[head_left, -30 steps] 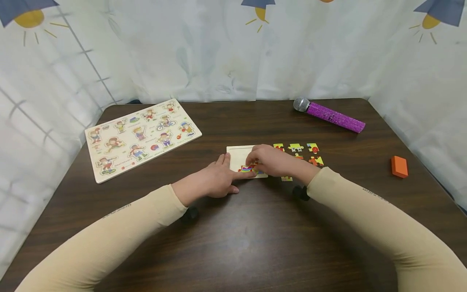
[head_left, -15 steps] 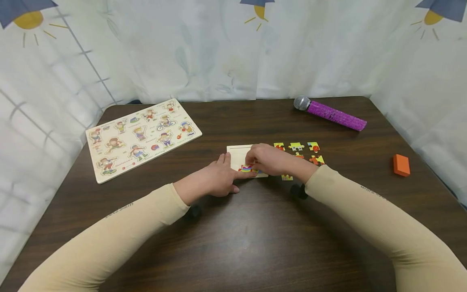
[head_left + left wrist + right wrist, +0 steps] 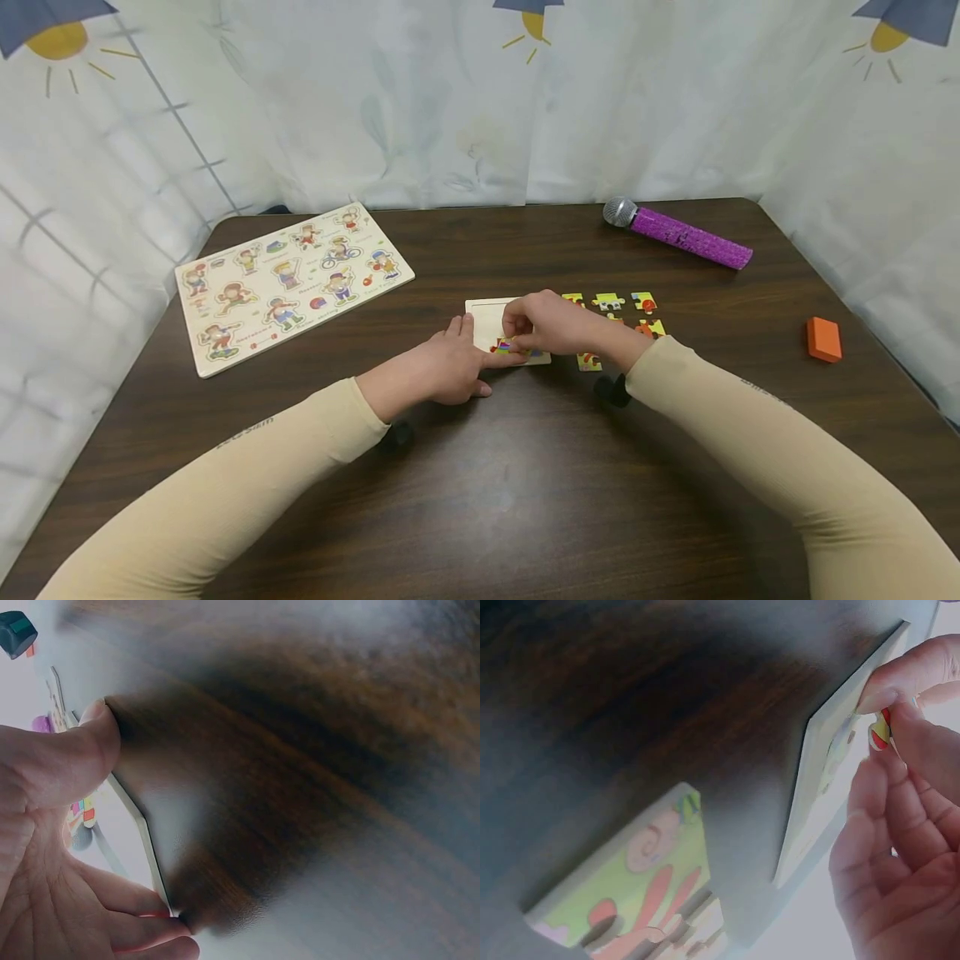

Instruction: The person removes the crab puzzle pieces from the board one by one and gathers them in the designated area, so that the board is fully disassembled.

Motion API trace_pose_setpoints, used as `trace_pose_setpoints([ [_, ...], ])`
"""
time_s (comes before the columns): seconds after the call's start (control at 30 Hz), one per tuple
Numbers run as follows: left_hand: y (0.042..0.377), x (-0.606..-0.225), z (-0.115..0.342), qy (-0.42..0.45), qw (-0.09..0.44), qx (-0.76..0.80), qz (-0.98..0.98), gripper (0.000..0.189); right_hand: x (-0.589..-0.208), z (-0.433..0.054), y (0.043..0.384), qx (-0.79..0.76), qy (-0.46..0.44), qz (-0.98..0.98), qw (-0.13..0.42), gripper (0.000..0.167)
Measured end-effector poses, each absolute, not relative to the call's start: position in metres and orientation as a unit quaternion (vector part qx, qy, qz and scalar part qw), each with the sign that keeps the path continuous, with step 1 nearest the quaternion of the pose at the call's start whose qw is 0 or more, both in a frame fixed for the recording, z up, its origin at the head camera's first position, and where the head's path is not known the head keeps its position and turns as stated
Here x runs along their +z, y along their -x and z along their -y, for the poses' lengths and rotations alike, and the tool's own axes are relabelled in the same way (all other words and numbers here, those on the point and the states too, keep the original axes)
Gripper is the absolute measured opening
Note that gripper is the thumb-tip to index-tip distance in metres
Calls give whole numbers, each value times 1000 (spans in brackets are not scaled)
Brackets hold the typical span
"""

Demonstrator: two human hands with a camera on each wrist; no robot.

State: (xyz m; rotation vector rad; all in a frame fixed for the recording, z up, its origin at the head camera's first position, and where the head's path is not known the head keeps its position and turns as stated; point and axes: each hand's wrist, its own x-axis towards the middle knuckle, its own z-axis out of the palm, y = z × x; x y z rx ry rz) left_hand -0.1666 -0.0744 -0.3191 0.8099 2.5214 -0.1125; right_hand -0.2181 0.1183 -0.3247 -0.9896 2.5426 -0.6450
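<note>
My left hand (image 3: 450, 367) lies at the near left corner of a small pale wooden puzzle tray (image 3: 486, 318), its index finger stretched along the tray's front edge. In the left wrist view, the left hand's fingers (image 3: 127, 900) touch the tray's side. Over the tray's right part, my right hand (image 3: 557, 323) pinches a small red and yellow puzzle piece (image 3: 880, 731) between thumb and index finger. A rainbow-striped piece (image 3: 503, 344) shows at the tray's front, close by the right fingertips. The right hand hides the tray's right side.
Several loose jigsaw pieces (image 3: 608, 302) lie right of the tray, partly behind the right hand. A large picture board (image 3: 300, 287) is at the left. A purple microphone (image 3: 686, 237) lies at the back right, and an orange block (image 3: 823, 340) near the right edge.
My right hand has risen and shifted slightly over the tray, its fingertips now covering more of the rainbow-striped part. The left hand has kept its place.
</note>
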Motion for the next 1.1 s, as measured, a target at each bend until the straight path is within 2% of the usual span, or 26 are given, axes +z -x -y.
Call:
trace_pose_setpoints([
  [0.3,168,-322,75,-291,248,-34,-923,66,-320,-130,216,-277,290,-905,144,8],
  [0.6,168,-324,74,-284,249,-40,-925,66,-315,-187,209,-291,235,-918,130,6],
  [0.8,168,-323,73,-284,249,-41,-925,66,-315,-226,198,-265,196,-937,113,13],
  [1.1,169,-325,74,-282,249,-31,-926,66,-319,-254,184,-236,183,-948,109,19],
])
